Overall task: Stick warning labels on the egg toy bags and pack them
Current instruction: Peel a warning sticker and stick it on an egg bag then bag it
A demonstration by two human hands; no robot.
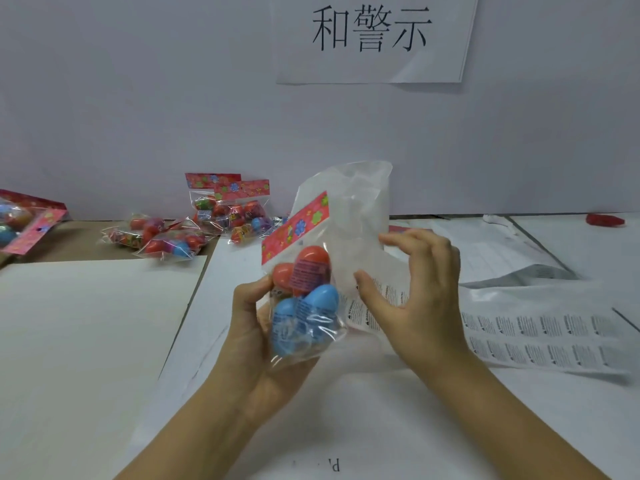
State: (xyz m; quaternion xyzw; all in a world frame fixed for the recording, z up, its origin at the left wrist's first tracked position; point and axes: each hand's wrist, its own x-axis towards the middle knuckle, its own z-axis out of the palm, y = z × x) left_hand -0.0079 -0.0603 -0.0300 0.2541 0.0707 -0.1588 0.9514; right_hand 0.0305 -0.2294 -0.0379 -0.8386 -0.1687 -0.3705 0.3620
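Note:
My left hand (256, 327) grips an egg toy bag (304, 296) with red and blue plastic eggs and a pink flowered header card. The bag sits partly inside a clear outer plastic bag (349, 216) that stands up above my hands. My right hand (415, 292) holds the outer bag's side with thumb and curled fingers, next to a white warning label (363, 313) seen on the plastic. A sheet of warning labels (540, 337) lies flat on the table to the right.
More egg toy bags (221, 213) are piled at the back by the wall, others at the far left (24, 223). White paper (86, 334) covers the table's left. Flat plastic bags (512, 261) lie at the right; a red object (604, 220) sits far right.

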